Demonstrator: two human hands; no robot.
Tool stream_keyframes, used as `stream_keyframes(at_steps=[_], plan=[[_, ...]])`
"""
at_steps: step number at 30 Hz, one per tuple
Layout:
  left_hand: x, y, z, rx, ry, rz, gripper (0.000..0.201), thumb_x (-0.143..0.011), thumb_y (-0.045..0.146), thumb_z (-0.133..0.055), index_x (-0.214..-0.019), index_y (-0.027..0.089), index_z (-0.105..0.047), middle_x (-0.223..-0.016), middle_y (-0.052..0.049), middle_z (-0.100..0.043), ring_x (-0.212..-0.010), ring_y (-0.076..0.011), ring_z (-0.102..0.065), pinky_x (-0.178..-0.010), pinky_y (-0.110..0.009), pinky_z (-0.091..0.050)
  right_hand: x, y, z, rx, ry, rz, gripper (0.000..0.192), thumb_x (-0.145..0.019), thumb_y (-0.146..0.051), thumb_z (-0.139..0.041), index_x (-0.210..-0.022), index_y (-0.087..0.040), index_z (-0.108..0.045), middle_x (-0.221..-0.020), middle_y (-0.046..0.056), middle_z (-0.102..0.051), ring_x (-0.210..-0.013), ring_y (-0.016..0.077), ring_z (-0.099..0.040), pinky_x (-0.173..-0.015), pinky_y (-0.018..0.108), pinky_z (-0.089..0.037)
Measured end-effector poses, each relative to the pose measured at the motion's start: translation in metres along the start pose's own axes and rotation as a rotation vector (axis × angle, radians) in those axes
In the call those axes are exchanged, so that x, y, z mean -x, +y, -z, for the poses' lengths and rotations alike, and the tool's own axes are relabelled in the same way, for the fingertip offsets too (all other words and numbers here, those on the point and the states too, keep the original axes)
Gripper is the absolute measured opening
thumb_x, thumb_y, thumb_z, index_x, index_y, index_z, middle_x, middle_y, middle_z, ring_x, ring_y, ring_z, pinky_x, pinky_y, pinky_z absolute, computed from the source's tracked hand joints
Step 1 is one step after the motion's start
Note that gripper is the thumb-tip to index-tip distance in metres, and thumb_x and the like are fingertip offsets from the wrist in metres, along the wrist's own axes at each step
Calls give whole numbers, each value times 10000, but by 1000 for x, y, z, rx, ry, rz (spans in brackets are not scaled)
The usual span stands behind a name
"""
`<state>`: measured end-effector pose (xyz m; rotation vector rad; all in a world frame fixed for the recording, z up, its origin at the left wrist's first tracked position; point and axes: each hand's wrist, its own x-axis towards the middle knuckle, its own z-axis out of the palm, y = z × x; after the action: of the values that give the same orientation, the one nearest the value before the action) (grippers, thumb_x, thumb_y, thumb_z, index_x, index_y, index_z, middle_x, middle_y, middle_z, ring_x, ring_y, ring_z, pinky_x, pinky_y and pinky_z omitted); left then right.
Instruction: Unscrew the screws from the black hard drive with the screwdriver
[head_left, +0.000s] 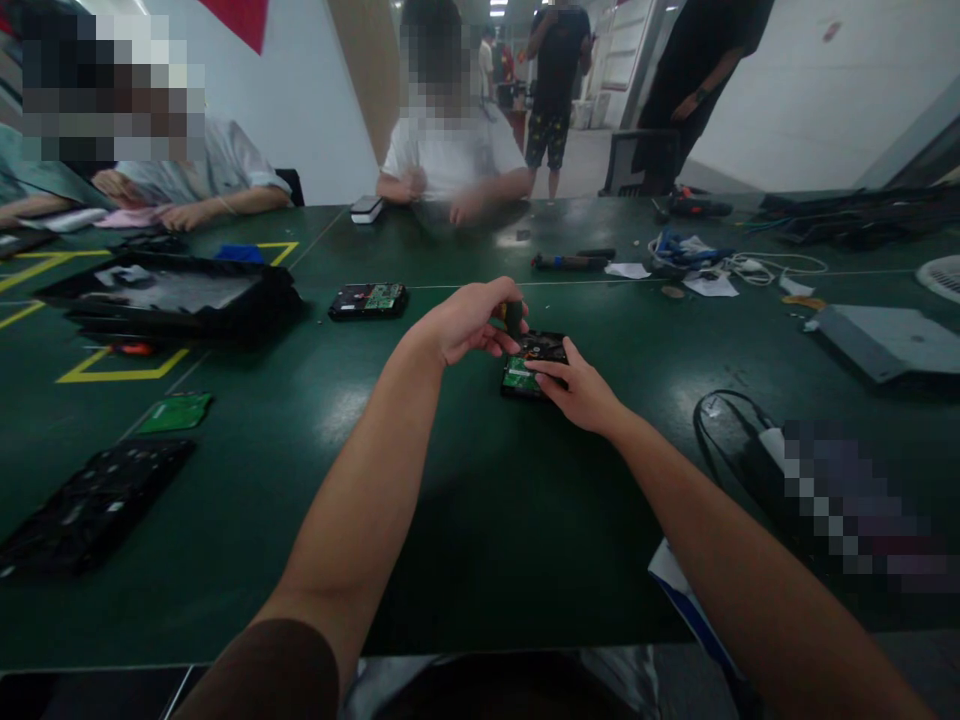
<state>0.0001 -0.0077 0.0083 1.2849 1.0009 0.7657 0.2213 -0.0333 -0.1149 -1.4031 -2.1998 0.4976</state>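
- Lying on the desk (pixel 480 570) ahead of the wearer, near its middle: one black unit (pixel 519 377) with a green board area on its near face.
- Left hand (pixel 474 322): fingers clamped on one dark handle (pixel 514 318), held roughly upright over the unit's far left portion. Lower end hidden by the fingers.
- Right hand (pixel 583 388): in contact with the unit from its right side, and the nearer of the two. Whether its fingers grip or merely press cannot be told.
- Relation: unit lies directly below the left fingers and to the left of the right palm. Its long axis appears to run away from the wearer; the hands cover too much to confirm.
- Left of the hands: one second unit (pixel 367 301), well apart; one loose green board (pixel 177 412); one black panel (pixel 97 505); one stack of black trays (pixel 262 290), tray count unclear.
- Right: one grey metal case (pixel 892 345); one tangle of cables (pixel 686 248).
- Beyond the unit: one red-and-black tool (pixel 570 262), lying crosswise.
- Across the desk: one seated co-worker in a white shirt (pixel 461 155).
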Motion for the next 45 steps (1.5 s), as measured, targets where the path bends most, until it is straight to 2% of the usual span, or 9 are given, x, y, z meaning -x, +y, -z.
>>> stream_keyframes(at_steps=[4, 11, 19, 27, 35, 41, 45], plan=[[-3, -2, 2, 14, -2, 1, 265, -825, 407, -569, -856, 151, -629, -908, -125, -733, -561, -147, -641, -488, -256, -473, 0, 1, -1, 3, 10, 4, 382, -991, -396, -528, -1344, -342, -662, -1680, 57, -184, -1480, 375, -335, -1177, 523, -327], [0, 0, 3, -106, -27, -72, 282, -858, 386, -561, -837, 153, -717, -901, -81, -690, -541, -92, -581, -508, -233, -448, 1, 0, 0, -5, 0, -13, 385, -996, -422, -512, -1348, -362, -655, -1677, 36, -195, -1457, 376, -377, -1187, 560, -305], [1, 1, 1, 2, -27, 2, 262, -821, 407, -571, -875, 154, -614, -903, -121, -733, -524, -141, -625, -467, -260, -458, 1, 0, 0, -4, 8, -3, 376, -995, -394, -525, -1343, -348, -661, -1687, 20, -168, -1464, 362, -371, -1194, 533, -305], [1, 1, 1, -91, -23, -30, 286, -849, 376, -534, -887, 141, -694, -922, -96, -702, -531, -99, -605, -508, -240, -468, 1, -1, 1, -17, 3, -3, 382, -995, -398, -523, -1344, -332, -664, -1689, 56, -170, -1468, 388, -353, -1180, 538, -321], [0, 1, -1, 43, -36, 37, 260, -830, 393, -529, -930, 161, -594, -882, -109, -726, -541, -157, -657, -464, -249, -479, 1, 0, 0, -6, 1, 0, 381, -996, -392, -527, -1349, -340, -658, -1687, 50, -167, -1474, 374, -348, -1182, 525, -318], [3, 2, 2, -15, -54, 9, 281, -831, 374, -538, -920, 140, -664, -904, -103, -696, -587, -155, -676, -517, -254, -512, 1, 3, -1, -9, 10, 0, 382, -993, -418, -529, -1347, -355, -657, -1688, 26, -165, -1462, 376, -369, -1186, 542, -311], [3, 3, -1, -52, -18, 17, 291, -834, 385, -532, -925, 141, -661, -862, -98, -693, -556, -139, -645, -506, -245, -489, 1, 2, -1, -3, 3, -6, 387, -996, -423, -518, -1355, -362, -649, -1687, 39, -167, -1466, 394, -355, -1177, 568, -318]])
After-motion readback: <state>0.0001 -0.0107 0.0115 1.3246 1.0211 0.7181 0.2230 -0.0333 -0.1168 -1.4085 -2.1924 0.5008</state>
